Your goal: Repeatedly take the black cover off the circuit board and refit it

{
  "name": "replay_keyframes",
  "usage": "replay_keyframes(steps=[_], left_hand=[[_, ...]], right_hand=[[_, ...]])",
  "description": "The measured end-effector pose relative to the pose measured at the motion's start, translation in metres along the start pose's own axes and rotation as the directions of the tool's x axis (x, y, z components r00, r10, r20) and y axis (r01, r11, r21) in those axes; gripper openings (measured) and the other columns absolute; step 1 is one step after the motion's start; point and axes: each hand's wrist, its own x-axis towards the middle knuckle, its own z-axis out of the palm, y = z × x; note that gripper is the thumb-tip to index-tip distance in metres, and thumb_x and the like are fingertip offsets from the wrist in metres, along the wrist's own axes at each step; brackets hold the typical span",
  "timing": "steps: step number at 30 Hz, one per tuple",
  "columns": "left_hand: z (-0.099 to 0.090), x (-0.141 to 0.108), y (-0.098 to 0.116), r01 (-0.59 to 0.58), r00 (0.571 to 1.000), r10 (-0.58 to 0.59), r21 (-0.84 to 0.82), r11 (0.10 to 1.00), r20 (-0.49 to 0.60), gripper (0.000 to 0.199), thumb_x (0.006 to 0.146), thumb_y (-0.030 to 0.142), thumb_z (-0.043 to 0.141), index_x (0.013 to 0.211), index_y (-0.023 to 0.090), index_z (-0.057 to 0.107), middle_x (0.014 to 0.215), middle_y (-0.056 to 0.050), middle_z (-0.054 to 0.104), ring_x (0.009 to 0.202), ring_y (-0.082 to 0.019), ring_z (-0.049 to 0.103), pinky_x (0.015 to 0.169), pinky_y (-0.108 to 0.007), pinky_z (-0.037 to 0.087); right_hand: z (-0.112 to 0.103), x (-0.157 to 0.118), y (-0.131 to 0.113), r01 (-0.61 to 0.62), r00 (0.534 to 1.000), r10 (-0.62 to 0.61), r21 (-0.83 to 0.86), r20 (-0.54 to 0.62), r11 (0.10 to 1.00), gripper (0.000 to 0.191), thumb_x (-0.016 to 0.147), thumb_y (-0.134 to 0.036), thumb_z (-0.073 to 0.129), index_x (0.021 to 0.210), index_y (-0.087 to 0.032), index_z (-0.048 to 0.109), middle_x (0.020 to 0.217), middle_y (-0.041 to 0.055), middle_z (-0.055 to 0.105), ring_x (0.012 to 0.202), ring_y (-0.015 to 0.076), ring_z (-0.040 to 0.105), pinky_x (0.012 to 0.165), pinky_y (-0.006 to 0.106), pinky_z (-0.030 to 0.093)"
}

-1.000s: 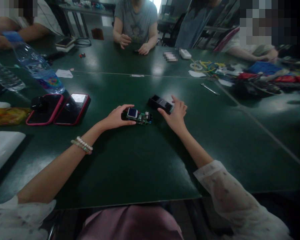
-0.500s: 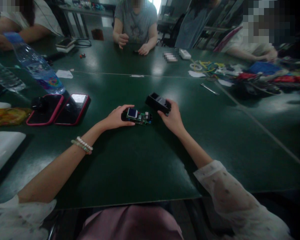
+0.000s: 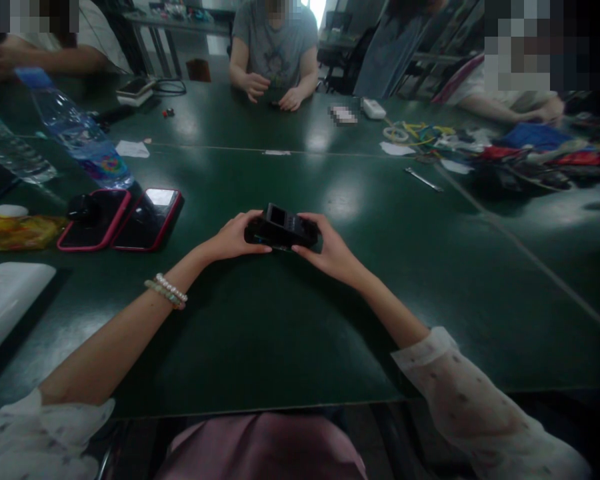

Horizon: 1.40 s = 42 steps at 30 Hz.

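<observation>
My left hand (image 3: 237, 237) is closed on the left end of the green circuit board (image 3: 281, 248), of which only a thin edge shows. Over the board lies a black plastic cover (image 3: 291, 227) with a rectangular window, a little tilted. My right hand (image 3: 327, 248) grips the right end of this cover, thumb in front and fingers behind. The cover hides most of the board and its small screen. Whether the two parts are fully seated together cannot be made out.
Two red-edged phones (image 3: 147, 219) (image 3: 95, 223), a water bottle (image 3: 80, 137) and a white case (image 3: 10, 307) are at left. A wrench (image 3: 423, 179) and tangled cables (image 3: 415, 133) lie at right. Across the table (image 3: 290, 333) a person's hands (image 3: 291, 100) rest.
My right hand has moved left and brought the black cover over the circuit board, which was exposed before. My left hand has stayed nearly in place.
</observation>
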Motion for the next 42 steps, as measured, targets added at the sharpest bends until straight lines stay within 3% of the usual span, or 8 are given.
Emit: replay_keyframes(steps=[9, 19, 23, 30, 34, 42], left_hand=[[-0.003, 0.0, 0.007, -0.015, 1.0, 0.014, 0.03, 0.999, 0.024, 0.086, 0.075, 0.06, 0.077, 0.146, 0.026, 0.042, 0.145, -0.015, 0.049, 0.129, -0.035, 0.051, 0.106, -0.053, 0.043], [-0.005, -0.001, 0.004, -0.001, 0.999, 0.0, 0.004, 1.0, 0.037, 0.06, 0.098, 0.066, 0.036, 0.143, 0.029, 0.05, 0.14, -0.01, 0.055, 0.128, -0.031, 0.05, 0.11, -0.051, 0.039], [-0.003, 0.001, 0.003, 0.034, 0.998, -0.033, -0.022, 0.999, 0.044, 0.058, 0.096, 0.065, 0.046, 0.141, 0.03, 0.053, 0.138, -0.01, 0.056, 0.126, -0.031, 0.053, 0.108, -0.049, 0.041], [-0.003, 0.0, 0.004, 0.035, 0.998, -0.028, -0.097, 0.995, 0.063, 0.057, 0.094, 0.063, 0.052, 0.14, 0.028, 0.053, 0.141, -0.011, 0.055, 0.126, -0.032, 0.055, 0.104, -0.05, 0.046], [-0.004, -0.001, 0.007, 0.065, 0.995, -0.054, -0.121, 0.991, 0.087, 0.059, 0.093, 0.062, 0.054, 0.14, 0.027, 0.053, 0.144, -0.011, 0.053, 0.128, -0.034, 0.054, 0.105, -0.05, 0.046], [-0.005, 0.0, 0.012, 0.037, 0.995, -0.022, -0.165, 0.986, 0.093, 0.06, 0.091, 0.06, 0.059, 0.136, 0.021, 0.055, 0.135, -0.013, 0.058, 0.122, -0.03, 0.057, 0.102, -0.045, 0.048]], right_hand=[[0.0, -0.001, 0.002, 0.036, 0.987, -0.019, -0.104, 0.158, 0.994, 0.065, 0.088, -0.031, 0.064, 0.147, -0.03, 0.037, 0.141, 0.0117, 0.052, 0.126, 0.0344, 0.05, 0.105, 0.059, 0.043], [0.004, -0.001, 0.005, 0.083, 0.992, -0.07, -0.118, 0.109, 0.99, 0.058, 0.085, -0.025, 0.064, 0.139, -0.032, 0.043, 0.135, 0.0093, 0.054, 0.123, 0.0339, 0.05, 0.103, 0.056, 0.042], [0.004, 0.0, 0.002, 0.087, 0.992, -0.078, -0.099, 0.096, 0.991, 0.052, 0.086, -0.028, 0.064, 0.135, -0.031, 0.046, 0.133, 0.0091, 0.055, 0.123, 0.033, 0.05, 0.105, 0.055, 0.041], [0.008, -0.001, -0.001, -0.101, 0.991, 0.091, 0.106, 0.094, 0.989, 0.053, 0.09, -0.055, 0.062, 0.134, -0.03, 0.049, 0.132, 0.0089, 0.056, 0.124, 0.0302, 0.054, 0.105, 0.051, 0.044], [0.007, 0.001, 0.006, -0.183, 0.979, 0.157, 0.21, 0.133, 0.96, 0.055, 0.09, -0.056, 0.062, 0.136, -0.029, 0.048, 0.129, 0.0099, 0.058, 0.119, 0.0286, 0.058, 0.1, 0.049, 0.049], [0.004, 0.003, 0.007, -0.204, 0.971, 0.169, 0.219, 0.167, 0.954, 0.048, 0.087, -0.055, 0.067, 0.125, -0.028, 0.059, 0.124, 0.0079, 0.062, 0.115, 0.0297, 0.059, 0.097, 0.05, 0.048]])
